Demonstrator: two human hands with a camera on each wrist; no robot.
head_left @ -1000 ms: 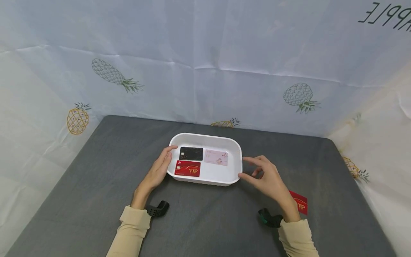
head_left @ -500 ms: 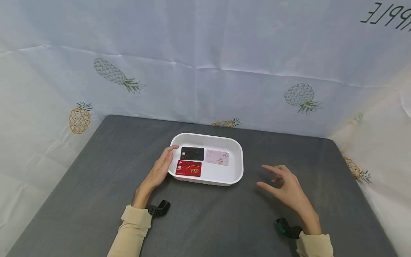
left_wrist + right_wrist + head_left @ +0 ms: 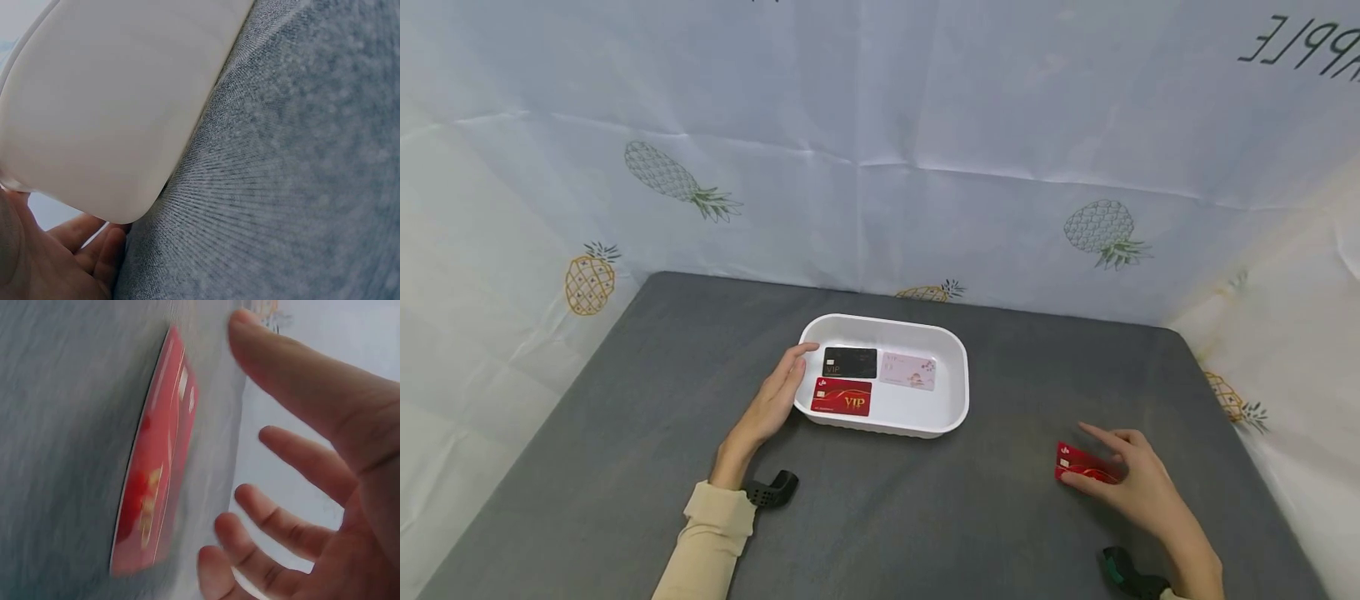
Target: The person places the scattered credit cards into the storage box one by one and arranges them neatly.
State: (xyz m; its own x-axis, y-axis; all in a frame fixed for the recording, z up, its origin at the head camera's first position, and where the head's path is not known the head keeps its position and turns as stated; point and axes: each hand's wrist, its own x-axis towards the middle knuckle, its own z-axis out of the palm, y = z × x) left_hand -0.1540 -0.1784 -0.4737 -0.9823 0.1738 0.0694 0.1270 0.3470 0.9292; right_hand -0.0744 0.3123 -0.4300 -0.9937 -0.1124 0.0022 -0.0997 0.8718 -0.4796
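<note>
A white tray [image 3: 956,379] stands at the middle of the table. Inside lie a black VIP card [image 3: 850,363], a pink card [image 3: 908,371] and a red VIP card [image 3: 842,397]. My left hand [image 3: 775,392] holds the tray's left end, one finger reaching over the rim. In the left wrist view, curled fingers [image 3: 107,256] lie close against the tray's outer wall. Another red card [image 3: 1078,463] lies on the table to the right. Over it hovers my right hand [image 3: 1138,483], thumb and fingers spread; the right wrist view shows them apart from the card.
A grey cloth covers the table [image 3: 925,517]. Behind it hangs a pale curtain [image 3: 865,208] with pineapple prints. Black wrist devices [image 3: 773,490] sit on both forearms.
My right hand has left the tray's right end and moved right and toward me, over the loose red card. My left hand has stayed at the tray.
</note>
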